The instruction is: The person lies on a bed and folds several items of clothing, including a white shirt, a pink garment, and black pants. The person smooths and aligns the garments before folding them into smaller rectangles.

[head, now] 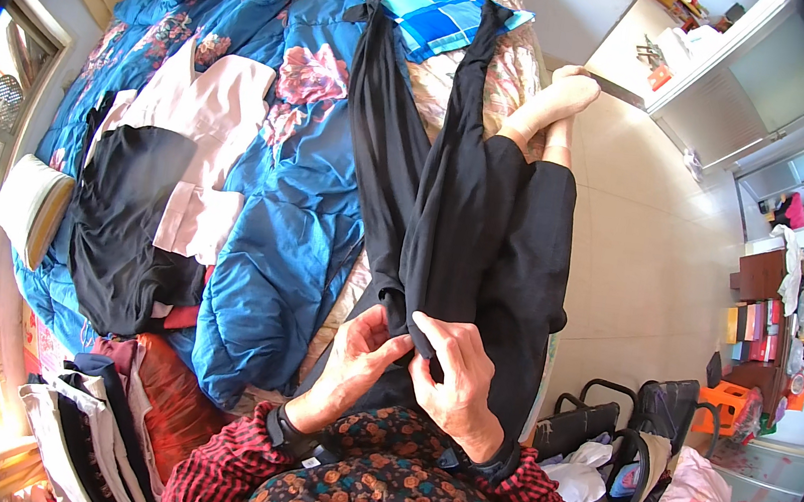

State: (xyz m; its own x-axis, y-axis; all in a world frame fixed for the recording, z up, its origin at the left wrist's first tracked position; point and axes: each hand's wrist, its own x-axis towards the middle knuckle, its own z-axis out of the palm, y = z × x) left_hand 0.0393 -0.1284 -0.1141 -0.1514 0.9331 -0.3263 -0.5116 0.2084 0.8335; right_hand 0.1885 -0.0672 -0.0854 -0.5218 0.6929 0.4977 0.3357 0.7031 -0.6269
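Observation:
A pair of black trousers or leggings (386,166) is stretched out over my lap and the bed, its two narrow legs reaching up to a blue checked pillow (417,1). At the near end, my left hand (356,366) pinches the cloth edge between thumb and fingers. Close beside it, my right hand (453,378) grips the same edge, thumb and fingertips folded around the fabric. My own dark-trousered legs (531,244) lie under and to the right of the garment. Cloth and fingers hide part of the gripped edge.
A blue floral quilt (281,251) covers the bed at left, with a pink garment (217,100) and black cloth (139,219) on it. Stacked folded clothes (88,416) stand at lower left. Black chairs (662,403) holding clothes and bags are at lower right, beyond the tiled floor (644,243).

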